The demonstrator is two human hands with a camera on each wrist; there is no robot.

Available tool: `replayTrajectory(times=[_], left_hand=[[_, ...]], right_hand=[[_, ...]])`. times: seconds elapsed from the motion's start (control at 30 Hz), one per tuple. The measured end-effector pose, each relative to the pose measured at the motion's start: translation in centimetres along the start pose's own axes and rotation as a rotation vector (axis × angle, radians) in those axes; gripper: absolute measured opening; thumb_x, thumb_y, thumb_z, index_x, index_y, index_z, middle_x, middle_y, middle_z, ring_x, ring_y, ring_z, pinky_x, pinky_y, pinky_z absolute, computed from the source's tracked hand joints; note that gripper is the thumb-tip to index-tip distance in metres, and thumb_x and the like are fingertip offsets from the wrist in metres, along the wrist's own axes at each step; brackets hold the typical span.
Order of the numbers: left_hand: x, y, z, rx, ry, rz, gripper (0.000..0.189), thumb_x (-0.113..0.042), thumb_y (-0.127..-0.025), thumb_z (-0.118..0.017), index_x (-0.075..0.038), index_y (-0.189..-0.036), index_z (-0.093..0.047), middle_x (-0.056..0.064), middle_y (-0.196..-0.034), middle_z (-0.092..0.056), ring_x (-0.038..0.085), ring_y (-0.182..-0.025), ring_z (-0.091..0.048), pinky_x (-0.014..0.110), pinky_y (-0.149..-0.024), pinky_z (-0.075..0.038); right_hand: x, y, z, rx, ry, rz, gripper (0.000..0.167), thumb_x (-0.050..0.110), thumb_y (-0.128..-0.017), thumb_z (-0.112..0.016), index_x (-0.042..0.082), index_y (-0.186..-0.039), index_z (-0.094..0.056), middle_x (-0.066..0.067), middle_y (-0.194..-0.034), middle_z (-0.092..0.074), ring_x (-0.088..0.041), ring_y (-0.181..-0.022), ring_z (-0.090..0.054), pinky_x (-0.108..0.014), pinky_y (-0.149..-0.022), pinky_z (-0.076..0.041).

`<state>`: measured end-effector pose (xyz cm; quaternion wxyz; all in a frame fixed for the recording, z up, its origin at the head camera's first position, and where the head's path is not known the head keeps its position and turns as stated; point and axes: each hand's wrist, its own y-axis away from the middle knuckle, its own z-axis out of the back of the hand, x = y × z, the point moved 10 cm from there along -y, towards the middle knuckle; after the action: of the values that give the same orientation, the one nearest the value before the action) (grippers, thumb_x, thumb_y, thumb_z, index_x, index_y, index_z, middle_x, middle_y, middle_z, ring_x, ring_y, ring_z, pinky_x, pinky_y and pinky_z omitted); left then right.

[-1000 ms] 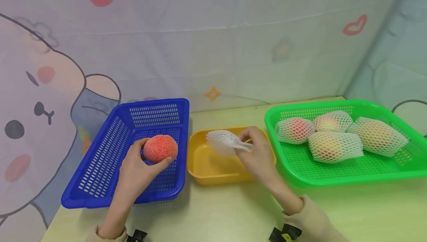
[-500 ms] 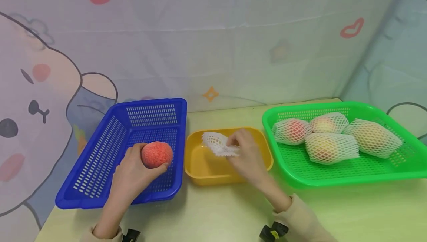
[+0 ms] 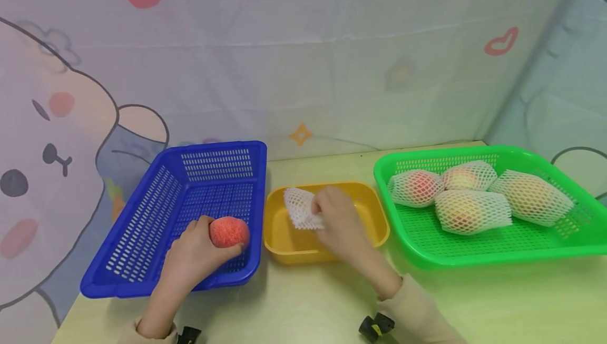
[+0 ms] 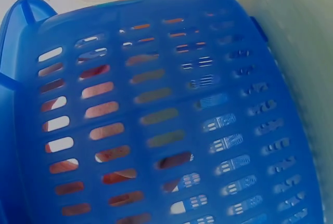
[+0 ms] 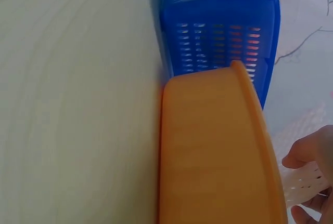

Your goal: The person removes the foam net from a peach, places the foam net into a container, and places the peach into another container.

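Inside the near right part of a blue basket (image 3: 262,196), a person's left hand (image 3: 189,259) curls its fingers and thumb round a bare red fruit (image 3: 229,232), which looks like a peach. To that hand's right, the person's right hand (image 3: 343,223) pinches a white foam net (image 3: 301,208) between thumb and fingers, over a yellow tray (image 3: 303,256); the net hangs limp on the hand's left side, with no fruit in it. Farther right, beyond the right hand, a green basket (image 3: 483,259) holds four fruits in foam nets (image 3: 474,212), lying close together. All three containers stand on a pale table (image 3: 294,307). The left wrist view sees the gripped fruit only in patches through the blue basket's slots, so whether it touches the basket's floor cannot be told. Judging by this layout, the step in hand is parting with both pieces of an unwrapped fruit: fruit to the blue basket, net to the tray. The next move seems to call for lowering the left hand gently before easing its fingers off, while the right loosens its pinch well within the tray's rim.
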<state>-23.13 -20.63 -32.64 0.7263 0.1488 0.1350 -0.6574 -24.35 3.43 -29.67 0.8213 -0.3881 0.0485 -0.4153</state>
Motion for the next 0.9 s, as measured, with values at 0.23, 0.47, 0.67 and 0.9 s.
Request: replayTrajectory(times=[0.23, 0.47, 0.67, 0.9], left_hand=[[0.1, -0.1, -0.6, 0.038, -0.024, -0.005, 0.085, -0.058, -0.069, -0.074, 0.008, -0.118, -0.051, 0.023, -0.101, -0.063, 0.033, -0.083, -0.061, 0.046, -0.066, -0.053], [0.1, -0.1, -1.0, 0.064, -0.039, -0.005, 0.084, -0.057, -0.07, -0.073, 0.009, -0.118, -0.052, 0.023, -0.101, -0.063, 0.033, -0.083, -0.062, 0.047, -0.067, -0.053], [0.2, -0.1, -1.1, 0.069, -0.052, -0.008, 0.083, -0.057, -0.07, -0.074, 0.008, -0.117, -0.053, 0.022, -0.102, -0.063, 0.033, -0.083, -0.062, 0.048, -0.067, -0.052], [0.5, -0.3, -1.5, 0.094, -0.055, 0.006, 0.084, -0.058, -0.071, -0.072, 0.008, -0.119, -0.052, 0.021, -0.1, -0.064, 0.031, -0.082, -0.063, 0.046, -0.066, -0.052]], right_hand=[[0.1, -0.1, -1.9, 0.117, 0.103, -0.003, 0.045, -0.014, -0.052, -0.061, 0.011, -0.086, -0.046, -0.002, -0.085, -0.044, -0.019, -0.081, -0.041, -0.029, -0.072, -0.036], [0.4, -0.3, -2.5, 0.101, 0.167, 0.023, 0.04, -0.012, -0.056, -0.061, 0.011, -0.086, -0.046, -0.002, -0.083, -0.043, -0.019, -0.079, -0.041, -0.027, -0.069, -0.033], [0.5, -0.4, -3.7, 0.118, 0.226, 0.026, 0.036, -0.008, -0.061, -0.062, 0.011, -0.086, -0.046, -0.001, -0.083, -0.042, -0.018, -0.079, -0.04, -0.026, -0.068, -0.029], [0.3, -0.7, -4.6, 0.168, 0.21, -0.002, 0.037, -0.007, -0.061, -0.063, 0.011, -0.087, -0.046, -0.001, -0.083, -0.043, -0.017, -0.076, -0.039, -0.025, -0.066, -0.029]])
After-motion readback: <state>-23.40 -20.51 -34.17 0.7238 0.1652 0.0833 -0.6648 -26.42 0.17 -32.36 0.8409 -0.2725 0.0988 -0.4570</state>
